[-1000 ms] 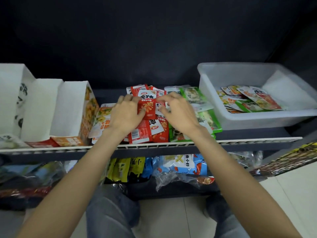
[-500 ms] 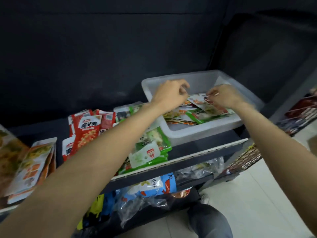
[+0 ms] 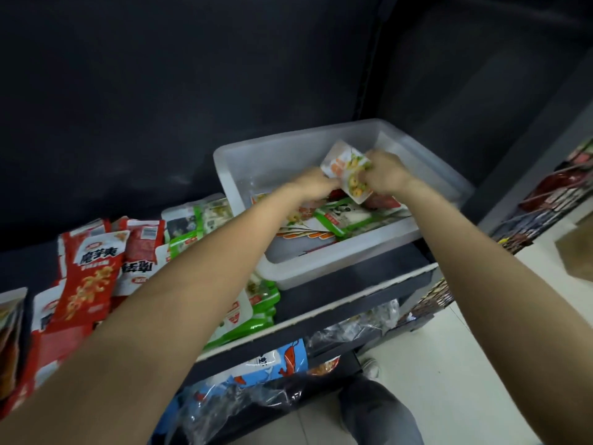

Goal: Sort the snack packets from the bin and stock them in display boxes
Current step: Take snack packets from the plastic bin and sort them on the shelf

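While both my hands work inside the clear bin [image 3: 426, 175], I hold one snack packet [image 3: 348, 168] up.

My right hand [image 3: 386, 173] pinches the white-and-yellow packet above the heap; my left hand [image 3: 313, 184] touches its lower edge, grip unclear. Red packets [image 3: 86, 277] and green packets [image 3: 253, 319] lie on the shelf [image 3: 353, 303] left of the bin.

White packet [image 3: 348, 170] now lifted, both hands

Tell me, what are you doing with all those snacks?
A person is sorting snack packets. Both hands are in the clear plastic bin on the shelf; the right hand and the left hand hold up a white packet. More packets lie in the bin, and red packets and green packets sit piled beside it.
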